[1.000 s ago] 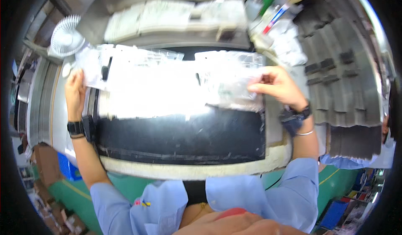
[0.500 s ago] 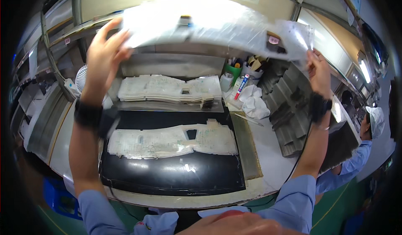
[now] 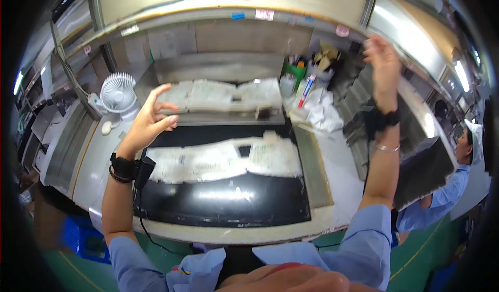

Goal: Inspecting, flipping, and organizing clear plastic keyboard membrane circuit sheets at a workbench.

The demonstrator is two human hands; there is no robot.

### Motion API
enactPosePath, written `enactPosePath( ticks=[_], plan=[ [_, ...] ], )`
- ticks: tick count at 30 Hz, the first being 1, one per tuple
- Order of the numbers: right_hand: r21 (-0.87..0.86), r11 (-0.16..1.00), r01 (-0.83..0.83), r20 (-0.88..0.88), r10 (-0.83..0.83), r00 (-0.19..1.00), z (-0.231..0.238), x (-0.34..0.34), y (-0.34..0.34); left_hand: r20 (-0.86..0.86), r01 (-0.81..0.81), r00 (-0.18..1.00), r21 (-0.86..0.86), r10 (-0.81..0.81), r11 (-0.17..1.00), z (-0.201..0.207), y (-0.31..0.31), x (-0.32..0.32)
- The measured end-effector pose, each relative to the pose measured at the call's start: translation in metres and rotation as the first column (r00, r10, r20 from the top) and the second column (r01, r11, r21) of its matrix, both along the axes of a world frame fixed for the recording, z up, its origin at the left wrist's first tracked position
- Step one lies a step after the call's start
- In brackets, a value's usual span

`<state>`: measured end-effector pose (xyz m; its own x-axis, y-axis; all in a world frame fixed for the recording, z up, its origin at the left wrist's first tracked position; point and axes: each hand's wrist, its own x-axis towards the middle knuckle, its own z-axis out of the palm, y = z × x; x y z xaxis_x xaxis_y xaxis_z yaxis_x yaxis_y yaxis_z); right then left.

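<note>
My left hand (image 3: 146, 124) hovers by the left end of a stack of long whitish film sheets (image 3: 208, 95), thumb and fingers apart, nothing in it. Raised over the far right, my right hand (image 3: 385, 71) has its fingers loosely bent and spread, also holding nothing. The stack lies toward the back, slightly blurred, with a small dark cut-out near its middle. Nearer to me, another long whitish sheet pile (image 3: 208, 159) with a dark window and faint green marks lies on a shiny black mat (image 3: 223, 203).
Right of the stack stand a green cup (image 3: 296, 74), a red, white and blue tube (image 3: 306, 91) and crumpled white tissue (image 3: 323, 112). Grey ridged trays (image 3: 358, 102) fill the right side. A white fan (image 3: 118, 95) stands left. Another person (image 3: 442, 198) is at far right.
The large clear sheet that both hands held up is gone from view. My left hand has come down toward the stack; my right hand has risen a little, empty.
</note>
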<state>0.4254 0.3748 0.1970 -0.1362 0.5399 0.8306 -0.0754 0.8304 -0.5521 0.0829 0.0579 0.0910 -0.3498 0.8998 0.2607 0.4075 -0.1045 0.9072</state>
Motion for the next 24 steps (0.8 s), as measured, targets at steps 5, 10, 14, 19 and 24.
enactPosePath(
  ticks=[5, 10, 14, 19, 24],
  plan=[
    [-0.19, 0.964, -0.186, 0.739, 0.265, 0.619, -0.15, -0.038, -0.053, -0.554, -0.254, 0.826, -0.204, 0.103, 0.945, -0.083, -0.046, -0.052],
    [0.026, 0.993, -0.111, 0.912, 0.022, 0.41, -0.215, -0.033, -0.041, -0.657, -0.338, 0.754, -0.361, 0.02, 0.869, -0.09, -0.046, -0.053],
    [-0.211, 0.955, -0.209, 0.767, 0.294, 0.57, -0.219, -0.035, -0.038, -0.339, -0.256, 0.926, -0.247, 0.164, 0.935, -0.109, -0.053, -0.061],
    [-0.554, 0.804, -0.217, 0.514, 0.535, 0.671, -0.229, -0.037, -0.038, -0.178, -0.358, 0.928, -0.167, 0.329, 0.919, -0.111, -0.06, -0.075],
    [-0.616, 0.74, -0.27, 0.377, 0.578, 0.724, -0.23, -0.045, -0.039, -0.006, -0.398, 0.917, -0.093, 0.399, 0.913, -0.118, -0.061, -0.091]
  ],
)
